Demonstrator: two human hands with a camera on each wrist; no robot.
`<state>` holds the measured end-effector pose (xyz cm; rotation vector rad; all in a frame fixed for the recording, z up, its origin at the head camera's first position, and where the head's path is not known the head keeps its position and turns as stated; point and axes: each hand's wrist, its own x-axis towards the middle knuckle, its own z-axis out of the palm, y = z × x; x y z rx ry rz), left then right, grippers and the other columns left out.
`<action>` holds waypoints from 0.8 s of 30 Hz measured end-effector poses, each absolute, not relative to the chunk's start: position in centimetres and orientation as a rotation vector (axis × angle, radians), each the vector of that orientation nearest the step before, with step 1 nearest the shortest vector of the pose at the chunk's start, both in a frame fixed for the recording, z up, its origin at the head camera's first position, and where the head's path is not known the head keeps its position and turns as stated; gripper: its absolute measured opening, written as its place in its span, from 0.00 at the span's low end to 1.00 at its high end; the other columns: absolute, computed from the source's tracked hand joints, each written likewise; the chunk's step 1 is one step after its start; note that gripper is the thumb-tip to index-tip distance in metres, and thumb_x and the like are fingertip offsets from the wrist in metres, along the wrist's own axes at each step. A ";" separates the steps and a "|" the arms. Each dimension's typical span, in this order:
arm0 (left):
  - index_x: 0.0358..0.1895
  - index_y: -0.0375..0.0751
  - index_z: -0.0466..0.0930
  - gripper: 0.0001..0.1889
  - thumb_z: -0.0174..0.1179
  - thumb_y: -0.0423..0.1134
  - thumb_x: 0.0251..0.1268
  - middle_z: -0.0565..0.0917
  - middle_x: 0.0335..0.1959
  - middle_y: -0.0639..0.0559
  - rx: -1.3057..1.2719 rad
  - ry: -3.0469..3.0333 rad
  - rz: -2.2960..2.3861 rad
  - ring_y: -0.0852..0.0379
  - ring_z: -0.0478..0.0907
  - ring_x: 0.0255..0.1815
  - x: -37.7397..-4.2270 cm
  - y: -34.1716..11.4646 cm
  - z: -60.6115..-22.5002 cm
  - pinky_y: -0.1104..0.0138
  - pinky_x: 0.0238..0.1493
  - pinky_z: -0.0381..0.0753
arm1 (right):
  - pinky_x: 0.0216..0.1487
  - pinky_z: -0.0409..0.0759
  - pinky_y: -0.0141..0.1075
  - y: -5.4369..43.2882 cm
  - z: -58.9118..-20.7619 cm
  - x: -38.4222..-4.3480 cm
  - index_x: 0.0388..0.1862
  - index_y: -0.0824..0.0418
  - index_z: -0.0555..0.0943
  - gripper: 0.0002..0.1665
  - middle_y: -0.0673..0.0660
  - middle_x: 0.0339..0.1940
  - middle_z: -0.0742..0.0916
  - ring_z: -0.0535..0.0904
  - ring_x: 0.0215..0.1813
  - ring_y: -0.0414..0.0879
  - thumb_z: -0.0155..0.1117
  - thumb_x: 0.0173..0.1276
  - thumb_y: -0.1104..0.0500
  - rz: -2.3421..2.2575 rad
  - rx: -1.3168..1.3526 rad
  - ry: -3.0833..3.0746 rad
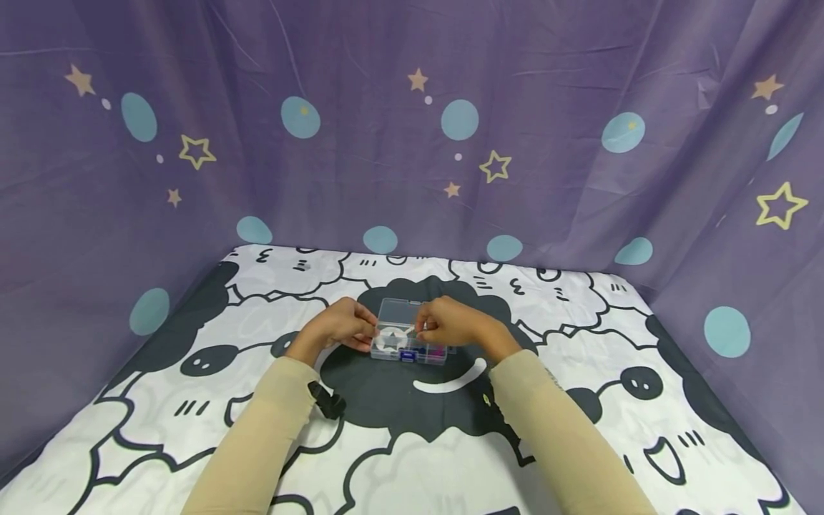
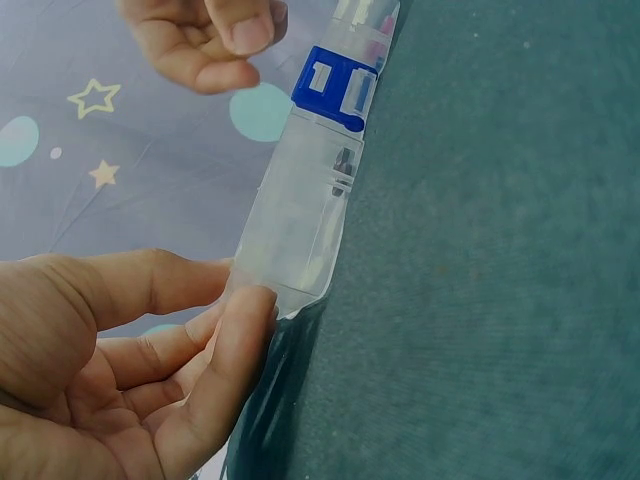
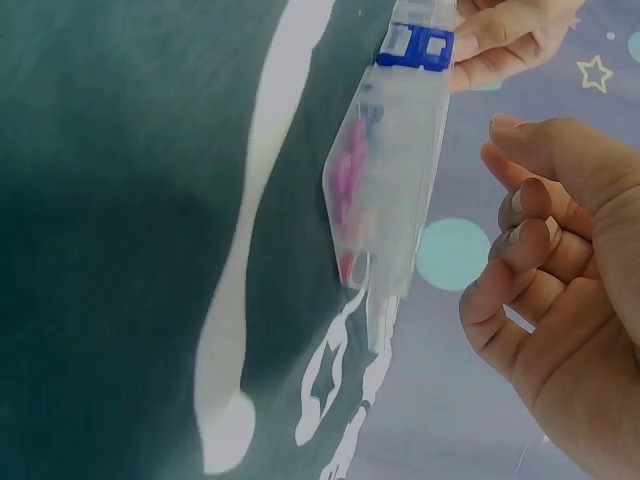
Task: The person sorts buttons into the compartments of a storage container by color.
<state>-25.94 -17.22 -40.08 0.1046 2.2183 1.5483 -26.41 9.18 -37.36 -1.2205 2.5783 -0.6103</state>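
Note:
A clear plastic compartment box (image 1: 380, 355) with its see-through lid (image 1: 398, 310) raised lies on the cloth. On its front side is a blue latch (image 2: 335, 88). Small pink pieces (image 3: 346, 180) show in its right end, and a few dark ones beside them. My left hand (image 1: 347, 325) pinches the box's left end between thumb and fingers. Above the right part of the box hovers my right hand (image 1: 447, 322), its fingers curled and thumb and forefinger close together. Whether something tiny sits between those fingertips cannot be made out.
A white cloth printed with cartoon sheep (image 1: 463, 465) covers the table, its dark patch (image 1: 380, 400) under the box. Purple curtains (image 1: 373, 57) with stars and blue dots hang behind and at both sides. A black strap piece (image 1: 327, 400) is at the left sleeve.

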 end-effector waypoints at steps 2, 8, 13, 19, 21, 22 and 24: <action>0.55 0.21 0.79 0.16 0.65 0.25 0.66 0.83 0.40 0.38 0.112 2.217 1.548 0.51 0.83 0.30 -25.9 -17.2 -40.1 0.60 0.35 0.91 | 0.22 0.65 0.29 9.6 -37.3 -26.4 0.40 0.56 0.86 0.03 0.45 0.16 0.75 0.65 0.19 0.36 0.66 0.73 0.59 -0.614 -1.206 2.582; 0.56 0.21 0.78 0.17 0.64 0.25 0.66 0.83 0.38 0.38 0.113 2.214 1.551 0.52 0.83 0.29 -25.9 -17.1 -40.0 0.61 0.35 0.91 | 0.23 0.63 0.30 11.0 -37.0 -26.1 0.42 0.57 0.86 0.05 0.46 0.14 0.72 0.63 0.19 0.36 0.64 0.73 0.62 -0.617 -1.158 2.593; 0.55 0.21 0.79 0.16 0.65 0.25 0.66 0.83 0.39 0.38 0.104 2.216 1.552 0.52 0.83 0.29 -25.9 -17.1 -40.1 0.61 0.35 0.91 | 0.23 0.61 0.30 12.3 -36.8 -25.9 0.44 0.59 0.87 0.06 0.45 0.13 0.70 0.59 0.17 0.37 0.64 0.74 0.62 -0.618 -1.138 2.607; 0.55 0.21 0.79 0.16 0.65 0.25 0.66 0.83 0.38 0.39 0.117 2.217 1.550 0.52 0.83 0.30 -26.1 -17.1 -40.3 0.60 0.35 0.91 | 0.27 0.71 0.30 14.1 -37.0 -25.7 0.42 0.60 0.87 0.04 0.45 0.17 0.76 0.66 0.21 0.37 0.66 0.72 0.63 -0.624 -1.117 2.641; 0.55 0.21 0.79 0.16 0.65 0.25 0.66 0.83 0.38 0.39 0.117 2.216 1.550 0.51 0.83 0.30 -26.1 -17.2 -40.4 0.60 0.35 0.91 | 0.30 0.74 0.31 14.8 -37.1 -25.8 0.41 0.60 0.87 0.03 0.44 0.20 0.78 0.68 0.23 0.36 0.67 0.72 0.63 -0.613 -1.109 2.658; 0.55 0.21 0.79 0.16 0.65 0.25 0.66 0.83 0.38 0.39 0.114 2.215 1.551 0.51 0.83 0.30 -26.1 -17.2 -40.3 0.60 0.35 0.91 | 0.30 0.75 0.31 15.1 -37.2 -25.8 0.41 0.60 0.87 0.03 0.44 0.21 0.79 0.69 0.24 0.36 0.67 0.72 0.63 -0.610 -1.115 2.665; 0.55 0.21 0.79 0.16 0.65 0.25 0.66 0.83 0.38 0.39 0.113 2.215 1.550 0.51 0.83 0.30 -26.1 -17.2 -40.3 0.60 0.36 0.91 | 0.29 0.74 0.31 15.8 -37.3 -25.8 0.40 0.60 0.87 0.03 0.44 0.21 0.79 0.69 0.24 0.36 0.67 0.71 0.63 -0.594 -1.113 2.681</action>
